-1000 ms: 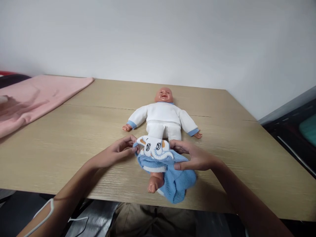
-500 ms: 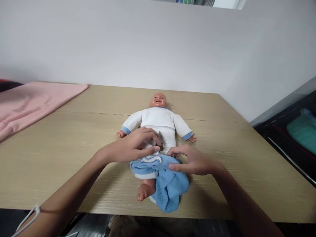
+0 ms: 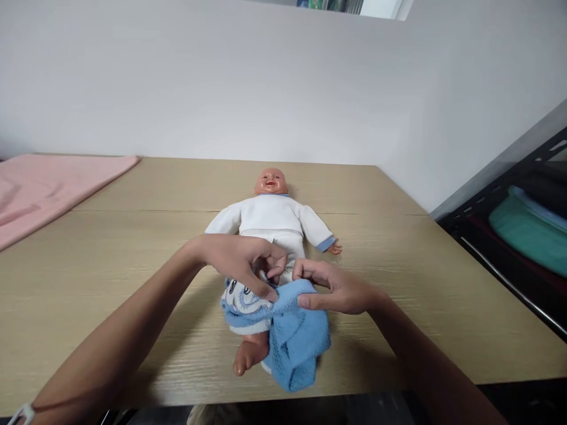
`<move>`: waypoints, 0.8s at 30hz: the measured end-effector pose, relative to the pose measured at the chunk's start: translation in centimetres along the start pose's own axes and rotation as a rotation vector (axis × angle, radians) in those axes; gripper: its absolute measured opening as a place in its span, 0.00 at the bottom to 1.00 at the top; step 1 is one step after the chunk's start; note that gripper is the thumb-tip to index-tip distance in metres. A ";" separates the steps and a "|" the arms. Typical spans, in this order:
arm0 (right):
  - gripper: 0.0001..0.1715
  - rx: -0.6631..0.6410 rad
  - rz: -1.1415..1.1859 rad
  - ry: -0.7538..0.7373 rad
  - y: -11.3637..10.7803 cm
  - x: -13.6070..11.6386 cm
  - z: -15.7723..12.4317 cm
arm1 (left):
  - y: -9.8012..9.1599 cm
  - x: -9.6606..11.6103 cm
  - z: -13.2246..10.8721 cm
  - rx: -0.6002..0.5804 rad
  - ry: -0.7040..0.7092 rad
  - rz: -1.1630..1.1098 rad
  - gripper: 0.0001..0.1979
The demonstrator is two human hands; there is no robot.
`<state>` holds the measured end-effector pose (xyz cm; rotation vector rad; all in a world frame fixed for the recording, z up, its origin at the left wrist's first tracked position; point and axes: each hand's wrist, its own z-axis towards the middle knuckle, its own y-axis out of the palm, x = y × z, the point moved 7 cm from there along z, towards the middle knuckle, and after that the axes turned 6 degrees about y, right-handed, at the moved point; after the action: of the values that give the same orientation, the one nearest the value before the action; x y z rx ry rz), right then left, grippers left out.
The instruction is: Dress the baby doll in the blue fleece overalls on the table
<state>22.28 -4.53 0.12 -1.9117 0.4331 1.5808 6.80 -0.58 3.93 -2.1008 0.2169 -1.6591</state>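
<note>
On its back lies a baby doll (image 3: 271,213) in a white top with blue cuffs and white bottoms, its head toward the wall. Blue fleece doll pants (image 3: 299,336) with an embroidered animal face are bunched over its lower legs. One bare foot sticks out of the cuff on the left; the other foot is hidden. My left hand (image 3: 243,260) is closed at the waist edge of the pants, thumb and fingers pinching the fabric. My right hand (image 3: 339,289) grips the same edge further right, thumb in front and fingers behind.
A pink cloth (image 3: 57,183) is spread on the left of the wooden table (image 3: 146,254). Behind stands a white wall (image 3: 199,82). At right, a black rack (image 3: 487,224) holds a green folded item (image 3: 527,230).
My left hand has gone from resting over the doll's leg to pinching the waist edge. More of the embroidered face shows. The whole view has shifted slightly.
</note>
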 end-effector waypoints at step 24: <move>0.25 -0.067 0.051 0.145 0.5 0.6 -0.4 | -0.9 -2.5 0.3 0.124 0.153 -0.124 0.18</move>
<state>22.42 -5.04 -0.59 -2.0903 0.4995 1.5118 6.33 1.31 2.10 -1.9322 0.0302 -1.8581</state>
